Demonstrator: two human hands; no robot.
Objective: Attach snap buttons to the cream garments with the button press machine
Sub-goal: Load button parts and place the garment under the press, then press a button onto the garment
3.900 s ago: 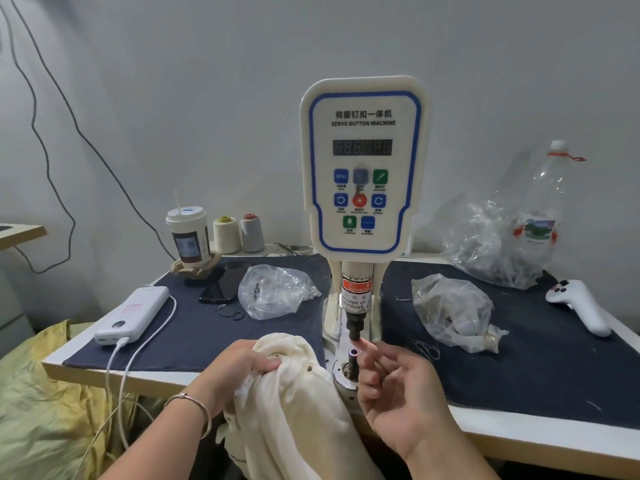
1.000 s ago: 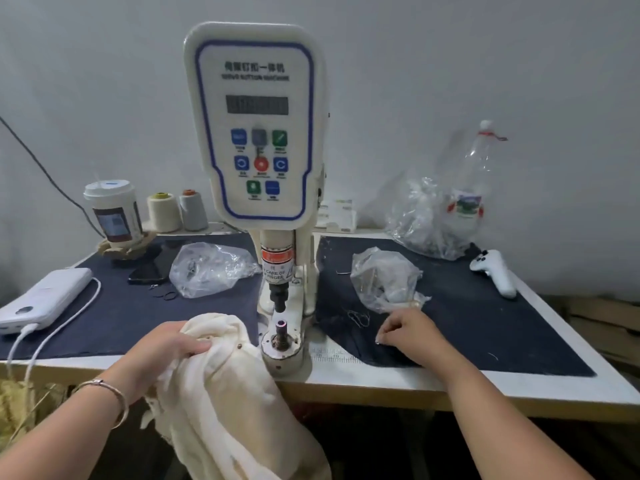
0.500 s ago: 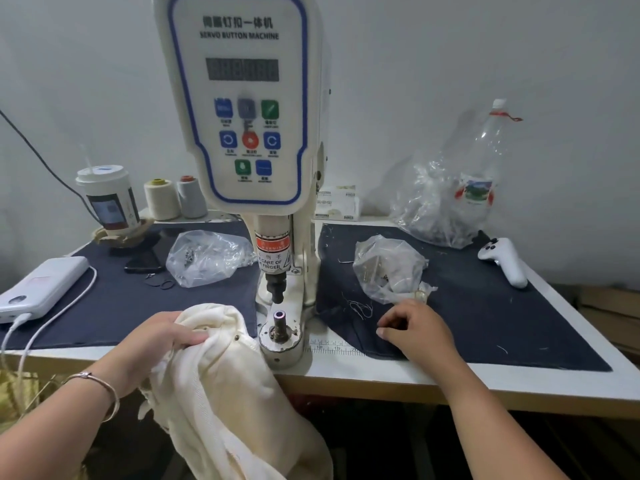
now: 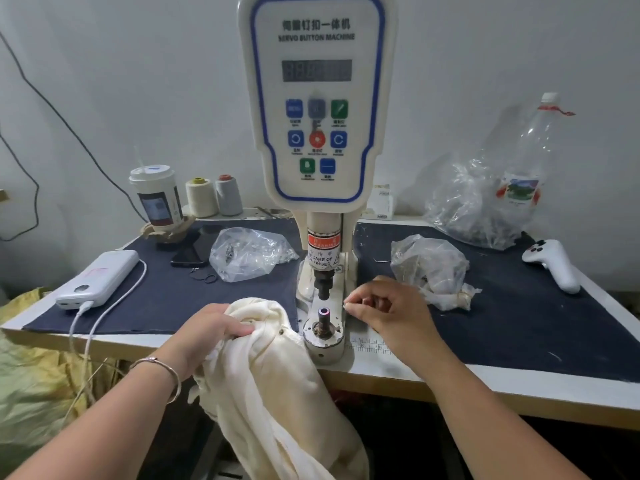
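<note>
The white servo button press machine (image 4: 317, 98) stands mid-table, its upper punch (image 4: 323, 289) above the lower die post (image 4: 324, 311). A cream garment (image 4: 270, 375) hangs over the table's front edge just left of the die. My left hand (image 4: 211, 327) grips its bunched top, where a small metal snap shows. Just right of the die, my right hand (image 4: 391, 310) has thumb and forefinger pinched together on something tiny, apparently a snap button. Clear bags of snap parts lie on the left (image 4: 249, 254) and on the right (image 4: 429, 265) of the machine.
On the dark mat at the left are a white power bank (image 4: 100, 278) with its cable, a phone (image 4: 194, 251), a cup (image 4: 157, 199) and two thread spools (image 4: 202, 197). A white controller (image 4: 554, 265) and a large plastic bag with a bottle (image 4: 485, 202) sit at the right.
My right hand has left the mat in front of the right bag and moved left and up to the die, fingers pinched. My left hand still holds the garment.
</note>
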